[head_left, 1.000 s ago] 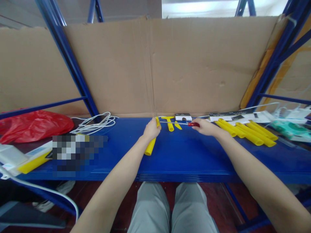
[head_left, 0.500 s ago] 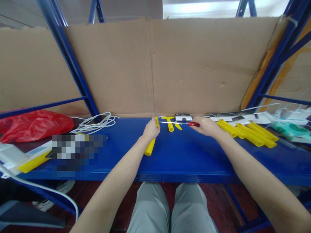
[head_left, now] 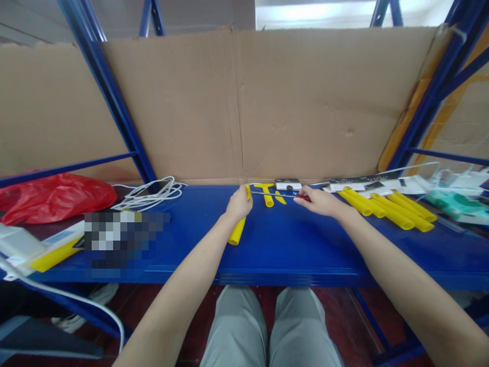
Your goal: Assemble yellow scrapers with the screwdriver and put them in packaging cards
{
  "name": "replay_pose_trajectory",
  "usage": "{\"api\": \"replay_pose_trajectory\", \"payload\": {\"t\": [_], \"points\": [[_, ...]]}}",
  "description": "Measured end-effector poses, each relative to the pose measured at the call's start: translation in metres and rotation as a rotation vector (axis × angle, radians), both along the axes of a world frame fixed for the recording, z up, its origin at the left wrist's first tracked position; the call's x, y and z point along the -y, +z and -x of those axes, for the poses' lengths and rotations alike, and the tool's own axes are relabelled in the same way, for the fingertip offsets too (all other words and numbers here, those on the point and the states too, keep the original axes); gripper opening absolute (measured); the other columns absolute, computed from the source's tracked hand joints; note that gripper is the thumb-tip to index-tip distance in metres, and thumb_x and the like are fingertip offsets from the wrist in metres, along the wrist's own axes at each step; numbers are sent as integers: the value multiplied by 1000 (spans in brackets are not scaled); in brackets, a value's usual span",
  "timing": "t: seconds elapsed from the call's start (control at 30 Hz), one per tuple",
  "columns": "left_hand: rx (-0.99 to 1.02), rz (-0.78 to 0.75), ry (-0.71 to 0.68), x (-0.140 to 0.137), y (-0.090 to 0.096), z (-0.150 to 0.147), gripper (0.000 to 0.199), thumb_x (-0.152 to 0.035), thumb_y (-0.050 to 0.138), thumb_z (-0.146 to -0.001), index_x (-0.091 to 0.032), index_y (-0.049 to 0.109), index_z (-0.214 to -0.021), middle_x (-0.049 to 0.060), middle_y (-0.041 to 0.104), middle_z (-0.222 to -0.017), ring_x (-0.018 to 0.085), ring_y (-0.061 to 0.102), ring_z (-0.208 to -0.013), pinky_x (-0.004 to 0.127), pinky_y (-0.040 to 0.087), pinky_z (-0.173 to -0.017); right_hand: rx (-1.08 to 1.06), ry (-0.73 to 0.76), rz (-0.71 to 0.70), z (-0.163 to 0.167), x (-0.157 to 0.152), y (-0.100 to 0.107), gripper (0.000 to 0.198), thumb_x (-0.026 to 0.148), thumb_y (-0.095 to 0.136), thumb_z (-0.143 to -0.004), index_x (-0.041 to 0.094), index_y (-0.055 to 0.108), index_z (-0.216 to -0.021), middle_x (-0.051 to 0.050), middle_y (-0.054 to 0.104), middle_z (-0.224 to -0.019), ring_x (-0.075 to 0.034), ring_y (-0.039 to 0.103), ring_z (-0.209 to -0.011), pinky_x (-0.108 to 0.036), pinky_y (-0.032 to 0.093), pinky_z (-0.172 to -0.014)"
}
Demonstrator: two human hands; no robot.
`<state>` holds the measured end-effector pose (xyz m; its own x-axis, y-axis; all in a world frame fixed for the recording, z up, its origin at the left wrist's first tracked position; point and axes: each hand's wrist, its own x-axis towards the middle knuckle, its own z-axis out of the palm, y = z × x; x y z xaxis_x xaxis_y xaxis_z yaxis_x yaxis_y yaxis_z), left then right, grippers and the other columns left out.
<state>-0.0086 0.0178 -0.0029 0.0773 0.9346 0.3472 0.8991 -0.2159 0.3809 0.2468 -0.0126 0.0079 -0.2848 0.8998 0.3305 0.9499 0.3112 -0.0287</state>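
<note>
My left hand [head_left: 239,203] is closed around a yellow tube [head_left: 237,232], whose lower end points toward me over the blue shelf. In my right hand [head_left: 318,200] is a screwdriver [head_left: 304,198] with a red handle, gripped between closed fingers. Its thin metal shaft runs left to the top of the tube beside my left hand; I cannot tell whether the tip touches or enters it. Just beyond the shaft lie a yellow T-shaped piece [head_left: 268,198] and a small pointed yellow piece [head_left: 280,198].
Several yellow tubes [head_left: 399,211] lie at the right on the blue shelf [head_left: 290,244]. A small black-and-white box [head_left: 288,184] stands at the back against the cardboard [head_left: 305,112]. On the left are a coiled white cable [head_left: 164,192] and a red plastic bag [head_left: 57,196].
The screwdriver's handle has turned slightly and its shaft tilts a little differently. My right hand has shifted slightly left. My left hand and the yellow tube stay almost in place.
</note>
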Motion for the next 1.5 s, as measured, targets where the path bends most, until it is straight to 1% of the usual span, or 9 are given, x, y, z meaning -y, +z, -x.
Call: {"api": "replay_pose_trajectory", "payload": {"t": [0.17, 0.3, 0.53, 0.67, 0.77, 1.03, 1.27, 1.37, 1.5], "points": [[-30, 1, 3, 1, 1, -1, 21, -17, 51, -83, -13, 48, -103, 16, 65, -105, 27, 63, -98, 34, 48, -80, 17, 98, -46, -1, -5, -1, 23, 35, 44, -89, 19, 58, -82, -10, 68, -91, -21, 62, -80, -28, 42, -69], [-28, -1, 4, 3, 3, -1, 21, -17, 51, -83, -12, 48, -103, 17, 64, -106, 27, 63, -100, 33, 48, -81, 21, 56, -102, 0, -5, -3, 17, 35, 53, -84, 19, 56, -85, -9, 67, -86, -22, 62, -74, -28, 40, -62], [-53, -10, -1, 4, 2, -2, 22, -18, 51, -83, -13, 48, -104, 17, 64, -106, 27, 63, -100, 34, 49, -81, -75, 62, 76, 0, -7, -6, 22, 37, 44, -88, 18, 55, -88, -11, 67, -89, -21, 62, -74, -28, 42, -63], [-70, -6, -2, 4, 2, -2, 24, -18, 50, -83, -13, 47, -106, 17, 64, -107, 28, 63, -100, 35, 49, -80, -35, 113, 40, -1, -10, -5, 21, 34, 47, -86, 18, 54, -74, -11, 66, -83, -21, 60, -74, -29, 42, -67], [-76, -2, -3, 4, 2, -2, 24, -18, 49, -84, -13, 47, -107, 17, 64, -108, 27, 62, -101, 34, 49, -81, -48, 70, -9, 0, -9, -5, 16, 34, 56, -81, 19, 54, -76, -9, 65, -79, -20, 59, -70, -28, 40, -62], [-88, 6, 20, 5, 3, -1, 24, -18, 47, -85, -12, 46, -108, 18, 62, -110, 26, 62, -102, 33, 48, -83, -116, 82, 181, 3, -6, -4, 27, 37, 41, -89, 18, 59, -83, -11, 67, -89, -20, 61, -76, -29, 42, -65], [-90, 4, 12, 4, 2, -1, 23, -18, 46, -85, -13, 47, -107, 19, 62, -110, 28, 62, -101, 35, 48, -82, -68, 89, -67, 1, -11, -6, 14, 33, 57, -78, 19, 57, -76, -8, 65, -83, -19, 58, -71, -28, 42, -64], [-91, 1, 15, 4, 2, -1, 22, -18, 47, -85, -13, 47, -107, 18, 62, -110, 28, 62, -102, 35, 48, -83, -74, 33, -64, 3, -8, -6, 14, 33, 58, -77, 20, 57, -82, -5, 66, -79, -18, 59, -67, -27, 40, -59], [-94, 2, 18, 4, 3, -2, 22, -18, 47, -85, -13, 47, -106, 17, 63, -109, 27, 62, -102, 34, 48, -83, -57, 15, 33, 6, -7, -7, 24, 39, 47, -86, 18, 58, -87, -10, 68, -85, -19, 61, -72, -27, 41, -61]]}}
